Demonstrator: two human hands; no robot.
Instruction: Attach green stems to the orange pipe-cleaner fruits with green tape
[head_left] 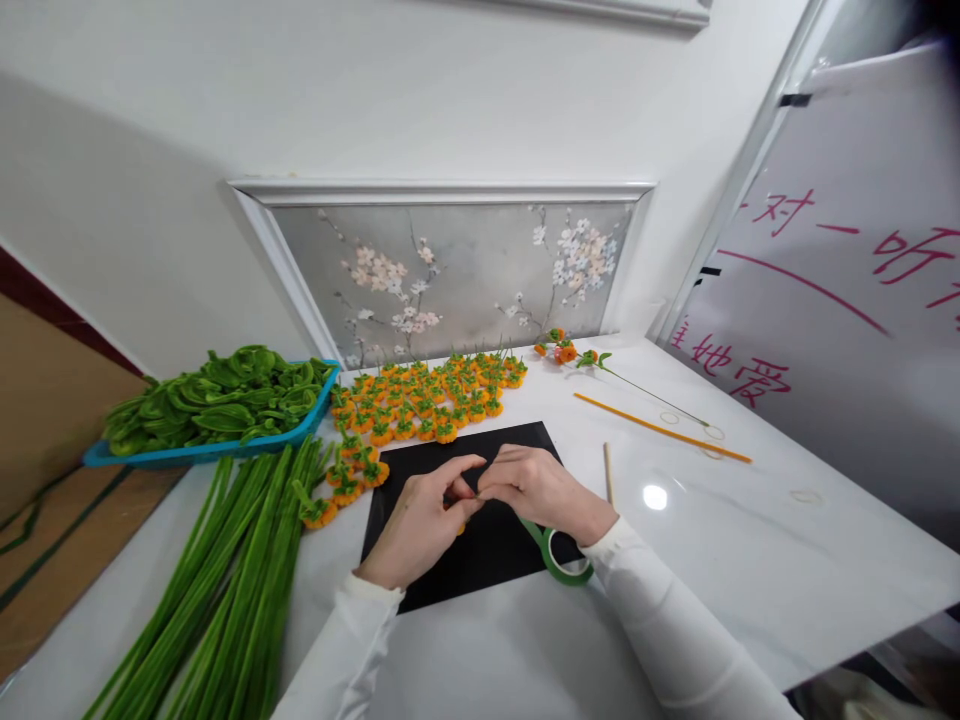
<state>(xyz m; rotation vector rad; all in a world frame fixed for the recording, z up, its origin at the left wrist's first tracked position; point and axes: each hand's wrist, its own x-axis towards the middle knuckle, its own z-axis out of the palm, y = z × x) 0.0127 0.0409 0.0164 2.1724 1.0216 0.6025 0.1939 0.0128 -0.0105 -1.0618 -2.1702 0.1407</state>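
Observation:
My left hand (pixel 429 515) and my right hand (pixel 531 484) meet over a black mat (pixel 439 585), fingertips pinched close together. What lies between the fingertips is mostly hidden; only a small orange bit (pixel 460 530) shows below my left thumb. Under my right wrist stands a roll of green tape (pixel 555 562), its loose strip running up beneath the right hand. Just left of the mat sit several orange flowers with green bases (pixel 346 488). Many more orange flowers (pixel 427 395) fill the table behind it, their thin green stems pointing up.
On the left are a blue tray (pixel 304 432) of green leaves (pixel 225 400) and a bundle of long green stems (pixel 217 590). To the right lie a wooden stick (pixel 609 475), an orange strip (pixel 664 428), a flower spray (pixel 566 352) and thin rings (pixel 808 496). A whiteboard (pixel 840 340) borders the table.

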